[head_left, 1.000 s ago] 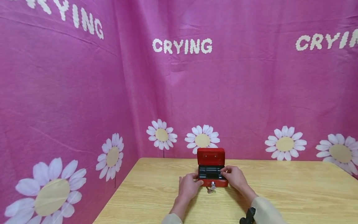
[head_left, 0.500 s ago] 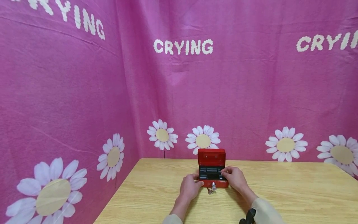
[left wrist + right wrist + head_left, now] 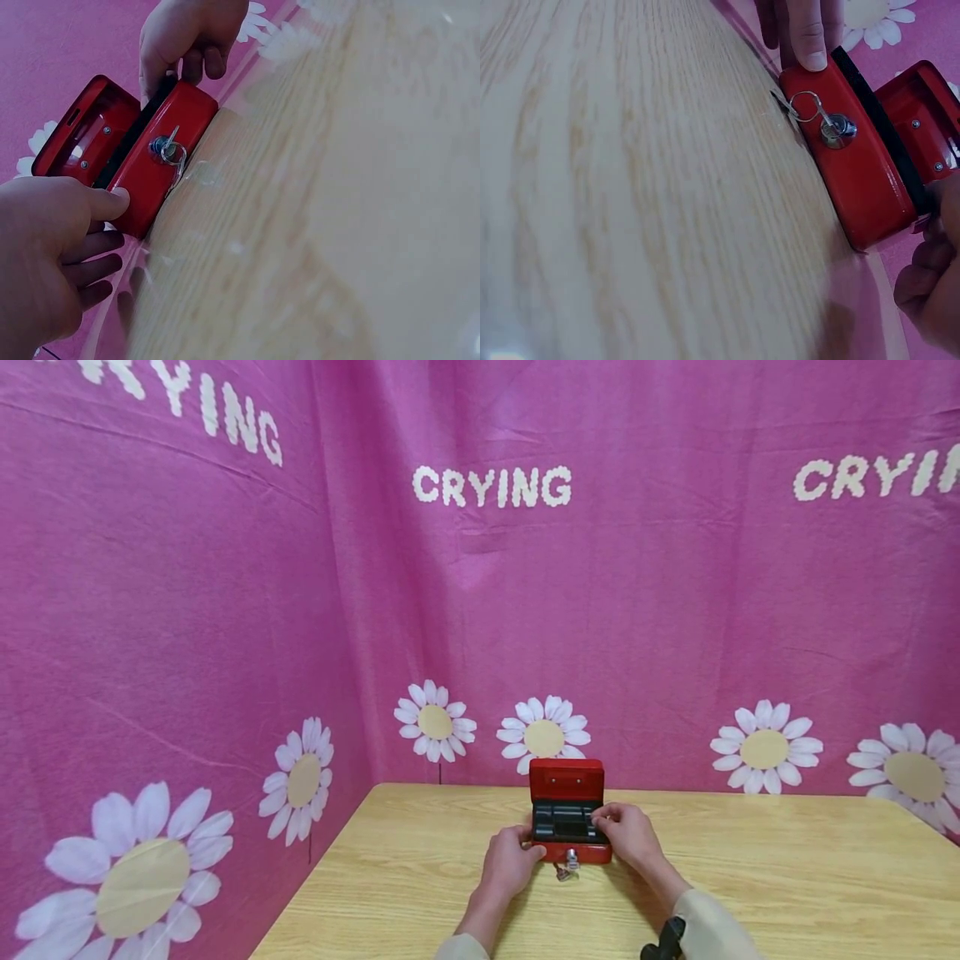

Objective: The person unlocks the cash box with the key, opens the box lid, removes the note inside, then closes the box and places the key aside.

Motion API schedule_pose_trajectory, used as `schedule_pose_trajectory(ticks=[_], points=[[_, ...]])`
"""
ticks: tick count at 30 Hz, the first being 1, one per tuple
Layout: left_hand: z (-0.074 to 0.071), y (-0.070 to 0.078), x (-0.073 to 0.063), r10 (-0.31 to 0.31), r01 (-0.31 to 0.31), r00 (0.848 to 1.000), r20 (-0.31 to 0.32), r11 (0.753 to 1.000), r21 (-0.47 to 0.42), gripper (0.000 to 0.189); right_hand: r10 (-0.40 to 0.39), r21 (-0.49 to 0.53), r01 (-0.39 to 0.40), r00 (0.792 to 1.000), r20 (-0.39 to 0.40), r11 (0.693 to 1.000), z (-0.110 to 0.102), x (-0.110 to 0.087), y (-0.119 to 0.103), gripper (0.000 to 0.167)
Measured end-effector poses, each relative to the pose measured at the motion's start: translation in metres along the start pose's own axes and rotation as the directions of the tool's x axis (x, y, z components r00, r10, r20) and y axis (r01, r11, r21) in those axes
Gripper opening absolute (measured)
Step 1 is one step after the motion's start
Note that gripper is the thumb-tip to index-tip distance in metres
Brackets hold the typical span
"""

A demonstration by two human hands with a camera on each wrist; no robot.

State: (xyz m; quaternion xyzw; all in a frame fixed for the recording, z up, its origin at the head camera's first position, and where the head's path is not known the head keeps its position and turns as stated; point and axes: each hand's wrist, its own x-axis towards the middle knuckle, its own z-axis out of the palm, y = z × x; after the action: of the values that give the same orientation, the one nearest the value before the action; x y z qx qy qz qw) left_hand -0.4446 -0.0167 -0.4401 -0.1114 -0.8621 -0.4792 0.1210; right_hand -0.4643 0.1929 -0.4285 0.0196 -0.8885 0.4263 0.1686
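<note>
Stretched across the background from nine o'clock round to three, purple cloth printed with daisies and white letters. Spread below toward six o'clock, a pale wooden table, with its far edge along twelve o'clock before the cloth and its left edge slanting from seven up toward eleven. Around the box, broad wood toward three o'clock and six, narrower toward nine, narrowest toward twelve. Placed on that wood, at five o'clock in the head view, a red cash box, with its lid standing raised at twelve o'clock. Set at its nine o'clock end, the left hand, gripping the corner with thumb on the front face. Reaching in from three o'clock, the right hand, with thumb and forefinger brought narrowly together at the end of the black tray, exact contact partly hidden. Showing above the front rim in both wrist views, a dark band of tray. Fixed in the front face, toward six o'clock, a silver lock, with a key ring dangling. Compared with half a second ago, practically unchanged in hands, box and lid; any slight rise of the tray too small to judge.
</note>
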Motion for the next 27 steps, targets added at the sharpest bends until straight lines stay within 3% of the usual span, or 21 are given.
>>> schedule_pose_trajectory(ticks=[13, 27], points=[[0.001, 0.000, 0.001, -0.020, 0.020, 0.999, 0.029, 1.000, -0.015, 0.034, 0.027, 0.081, -0.030, 0.999, 0.032, 0.996, -0.015, -0.001, 0.000, 0.014], [0.000, -0.001, 0.000, 0.006, -0.004, 0.999, 0.039, 0.999, -0.040, 0.036, -0.035, 0.042, 0.033, 0.999, 0.027, 0.999, -0.040, 0.001, 0.013, 0.015]])
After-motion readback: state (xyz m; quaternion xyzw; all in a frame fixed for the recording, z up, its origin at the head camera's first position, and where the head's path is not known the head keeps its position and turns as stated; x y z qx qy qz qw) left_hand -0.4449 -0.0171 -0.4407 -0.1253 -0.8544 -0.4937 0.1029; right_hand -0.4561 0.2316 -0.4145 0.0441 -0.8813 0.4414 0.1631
